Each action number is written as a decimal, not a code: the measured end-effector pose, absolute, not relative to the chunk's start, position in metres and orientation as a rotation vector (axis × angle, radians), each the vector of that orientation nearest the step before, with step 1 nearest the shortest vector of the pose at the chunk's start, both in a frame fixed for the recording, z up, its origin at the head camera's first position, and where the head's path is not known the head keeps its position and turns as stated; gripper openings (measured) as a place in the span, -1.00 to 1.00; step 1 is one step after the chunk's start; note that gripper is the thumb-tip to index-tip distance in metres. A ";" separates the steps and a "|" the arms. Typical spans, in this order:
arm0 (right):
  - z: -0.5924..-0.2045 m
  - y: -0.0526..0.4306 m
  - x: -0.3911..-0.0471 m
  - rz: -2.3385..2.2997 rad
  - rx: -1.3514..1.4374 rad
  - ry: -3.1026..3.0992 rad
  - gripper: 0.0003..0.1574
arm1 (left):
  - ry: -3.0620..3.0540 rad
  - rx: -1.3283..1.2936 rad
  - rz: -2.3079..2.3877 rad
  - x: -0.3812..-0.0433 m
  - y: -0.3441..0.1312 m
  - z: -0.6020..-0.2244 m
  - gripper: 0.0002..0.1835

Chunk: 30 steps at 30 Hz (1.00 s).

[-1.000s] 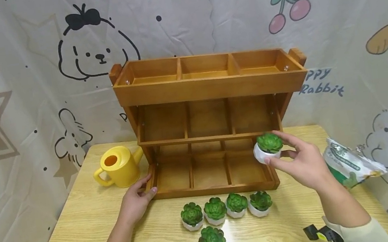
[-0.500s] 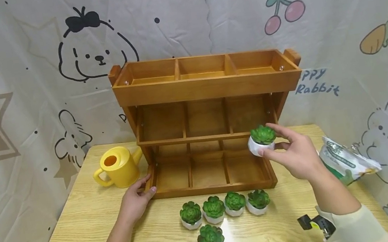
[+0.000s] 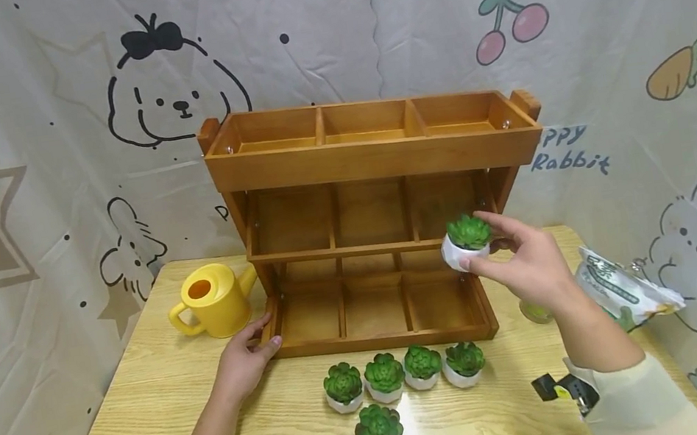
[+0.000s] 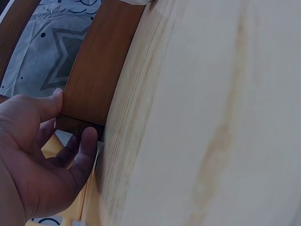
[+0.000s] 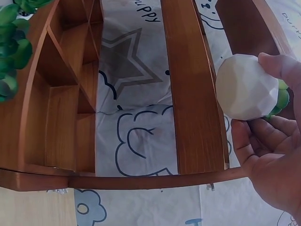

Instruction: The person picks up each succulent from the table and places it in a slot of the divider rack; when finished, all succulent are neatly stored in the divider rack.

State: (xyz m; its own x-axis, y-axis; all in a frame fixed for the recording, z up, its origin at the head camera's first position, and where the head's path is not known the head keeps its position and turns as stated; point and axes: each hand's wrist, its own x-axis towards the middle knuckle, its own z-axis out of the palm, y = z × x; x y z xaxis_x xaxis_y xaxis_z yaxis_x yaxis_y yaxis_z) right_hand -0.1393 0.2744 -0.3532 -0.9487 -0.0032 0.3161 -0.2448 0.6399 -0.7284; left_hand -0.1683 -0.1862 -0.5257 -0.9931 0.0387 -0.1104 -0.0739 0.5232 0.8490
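Observation:
My right hand [image 3: 525, 259] pinches a small potted succulent [image 3: 469, 232] by its white faceted pot, thumb in front and fingers behind. It is held upright in front of the right end of the three-tier wooden shelf [image 3: 373, 157], near the middle tier's front edge. In the right wrist view the pot's white base [image 5: 245, 87] faces the camera. My left hand [image 3: 245, 362] grips the lower left front corner of the shelf; in the left wrist view the thumb lies on the front board [image 4: 96, 70] and the fingers wrap the end. The shelf's compartments hold nothing visible.
Several potted succulents [image 3: 384, 376] stand in a row before the shelf, with one more succulent [image 3: 378, 430] nearer me. A yellow watering can [image 3: 216, 303] stands left of the shelf. A white and green packet [image 3: 626, 286] lies at the right table edge. A patterned curtain hangs behind.
My right hand has raised the potted succulent and shifted it slightly left, from bottom-tier height to the middle tier's edge. My left hand keeps its grip on the shelf corner.

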 end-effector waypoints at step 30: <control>-0.346 0.275 -0.184 1.270 0.160 -2.561 -0.04 | 2.615 -0.049 1.501 -0.169 -0.187 -0.527 -0.36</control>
State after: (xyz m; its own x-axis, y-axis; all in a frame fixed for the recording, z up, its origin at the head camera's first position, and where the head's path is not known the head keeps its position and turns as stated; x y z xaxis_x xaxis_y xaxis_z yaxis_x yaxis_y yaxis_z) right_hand -0.1841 0.2746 -0.3463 -0.9554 0.0240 0.2944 -0.2198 0.6081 -0.7628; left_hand -0.1688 -0.1870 -0.5269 -0.9916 0.0341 -0.1247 -0.0905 0.5058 0.8579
